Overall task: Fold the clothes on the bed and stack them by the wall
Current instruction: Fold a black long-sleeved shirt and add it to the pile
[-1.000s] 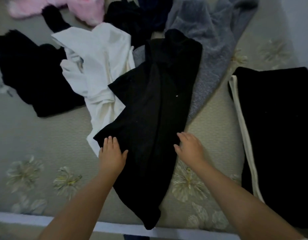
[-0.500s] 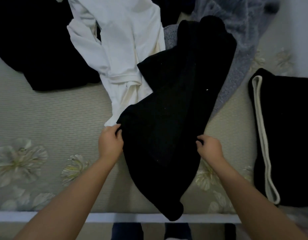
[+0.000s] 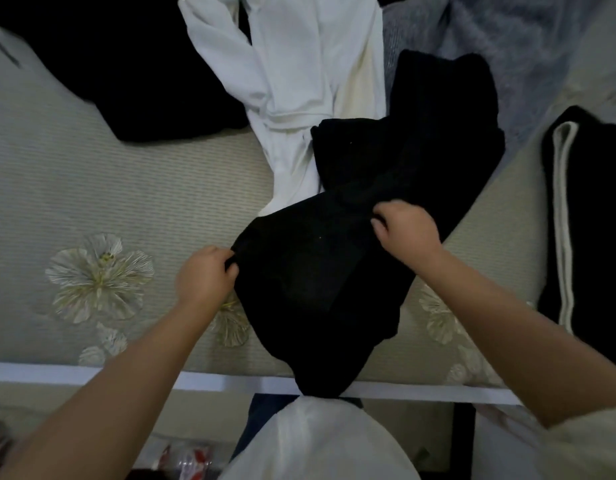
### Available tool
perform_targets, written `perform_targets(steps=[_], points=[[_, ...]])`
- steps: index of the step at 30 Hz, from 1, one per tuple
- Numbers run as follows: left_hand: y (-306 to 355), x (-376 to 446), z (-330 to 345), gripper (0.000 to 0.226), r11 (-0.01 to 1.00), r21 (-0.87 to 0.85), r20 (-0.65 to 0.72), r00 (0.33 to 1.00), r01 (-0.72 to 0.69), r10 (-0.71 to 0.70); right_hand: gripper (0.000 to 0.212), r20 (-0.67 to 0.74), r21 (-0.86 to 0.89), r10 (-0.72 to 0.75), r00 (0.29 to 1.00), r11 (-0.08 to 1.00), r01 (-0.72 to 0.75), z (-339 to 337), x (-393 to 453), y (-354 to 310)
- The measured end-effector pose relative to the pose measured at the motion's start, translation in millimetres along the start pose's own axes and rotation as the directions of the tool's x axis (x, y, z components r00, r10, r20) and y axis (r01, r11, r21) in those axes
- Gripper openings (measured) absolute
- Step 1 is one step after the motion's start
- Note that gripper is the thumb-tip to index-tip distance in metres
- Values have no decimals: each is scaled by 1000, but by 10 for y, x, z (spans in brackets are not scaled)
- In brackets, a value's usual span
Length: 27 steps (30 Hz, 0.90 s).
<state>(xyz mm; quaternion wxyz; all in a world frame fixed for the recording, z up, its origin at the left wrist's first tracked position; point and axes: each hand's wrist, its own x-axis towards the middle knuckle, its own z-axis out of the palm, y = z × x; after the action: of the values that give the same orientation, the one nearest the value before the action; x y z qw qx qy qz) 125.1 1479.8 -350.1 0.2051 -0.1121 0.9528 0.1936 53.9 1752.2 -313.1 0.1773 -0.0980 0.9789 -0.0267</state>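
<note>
Head view, looking down over the bed (image 3: 133,188): left hand (image 3: 204,277) curled tight, pinching the left edge of the black garment (image 3: 317,271); right hand (image 3: 405,228) likewise clenched, gripping a bunched fold further up and to the right. Black garment lying mid-bed between both fists, lower tip drooping over the white bed rail (image 3: 91,372), upper part reaching back toward the pile. Just behind, touching it, a crumpled white garment (image 3: 292,74); another black piece (image 3: 126,71) spread far left, a grey fuzzy one (image 3: 507,26) at top right. Over on the right, well apart from the hands, a folded black garment with a cream stripe (image 3: 563,220) lying flat on the mattress. Pale embroidered flowers (image 3: 98,275) near the left wrist.
</note>
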Motion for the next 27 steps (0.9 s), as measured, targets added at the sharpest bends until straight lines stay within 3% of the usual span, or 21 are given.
perform_targets(steps=[2, 4, 6, 8, 14, 17, 20, 24, 27], points=[[-33, -5, 1, 22, 1000, -16, -30, 999, -17, 16, 44, -61, -70, 17, 998, 997, -21, -68, 303, 75], [-58, 15, -40, 25, 999, -45, -67, 998, -12, 9, 54, 117, -252, 77, 990, 967, -45, -116, 534, 126], [-65, 43, -79, 25, 996, -89, -103, 995, -4, -5, 38, 219, -390, 112, 969, 920, -18, -113, 639, 139], [-55, 59, -116, 23, 984, -180, -129, 991, 11, -35, 23, 193, -429, 87, 977, 903, 5, -105, 636, 136], [44, 46, -338, 19, 876, -471, -10, 993, 102, -121, 21, 241, -431, 9, 970, 897, 99, -289, 335, 269], [407, 240, -837, 18, 826, -561, -100, 986, 55, -133, 22, 17, -345, -37, 999, 938, 40, -824, 403, 233], [973, 441, -1667, 19, 792, -599, -324, 940, -119, -103, 22, -307, -191, -32, 951, 981, -29, -1657, 634, 114], [1655, 405, -2996, 20, 747, -548, -606, 794, -376, -45, 22, -602, -81, 20, 798, 993, -86, -3028, 749, -40], [1955, 110, -3873, 21, 702, -472, -773, 633, -533, -39, 28, -798, 72, 83, 598, 997, -41, -4028, 541, -87]])
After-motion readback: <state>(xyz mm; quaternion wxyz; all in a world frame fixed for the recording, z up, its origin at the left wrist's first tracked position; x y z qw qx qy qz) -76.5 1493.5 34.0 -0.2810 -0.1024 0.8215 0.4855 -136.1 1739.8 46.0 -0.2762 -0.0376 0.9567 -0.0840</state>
